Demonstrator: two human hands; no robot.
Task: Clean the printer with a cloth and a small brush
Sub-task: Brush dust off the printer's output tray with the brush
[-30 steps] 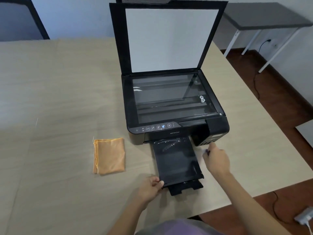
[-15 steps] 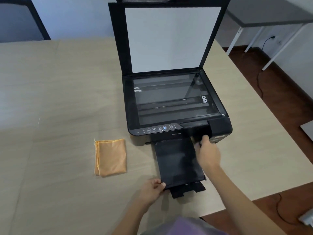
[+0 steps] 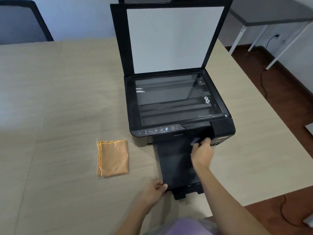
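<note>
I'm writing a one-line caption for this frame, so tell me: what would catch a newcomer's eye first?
The black printer at the table's middle stands out, its scanner lid raised upright and showing a white underside. Both hands are at its pulled-out output tray: the left hand grips the tray's near left corner, the right hand works where the tray meets the body. A folded orange cloth lies untouched to the left.
</note>
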